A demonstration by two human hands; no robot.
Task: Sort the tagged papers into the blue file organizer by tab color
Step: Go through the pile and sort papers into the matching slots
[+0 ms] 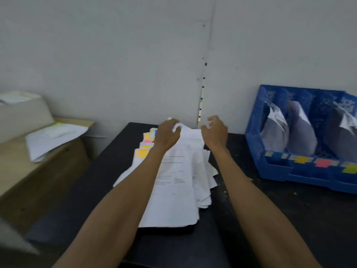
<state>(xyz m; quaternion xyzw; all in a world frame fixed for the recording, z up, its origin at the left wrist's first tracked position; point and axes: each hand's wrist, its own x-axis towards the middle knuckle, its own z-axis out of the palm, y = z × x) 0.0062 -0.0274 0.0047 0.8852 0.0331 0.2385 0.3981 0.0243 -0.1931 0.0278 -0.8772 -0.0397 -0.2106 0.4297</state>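
Paper stack (173, 190) lay mid-desk (289, 219), long axis running away from the person, tabs (143, 153) at the far-left end. Left hand (167, 133) was on that end, fingers curled, grip too blurred to call. Right hand (215, 132) hovered beside it, fingers apart, empty. Blue file organizer (255, 147) stood off right.

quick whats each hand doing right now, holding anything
Left hand: fingers curled over the far edge of the top sheet, gripping it.
Right hand: open, fingers loosely curled, holding nothing.
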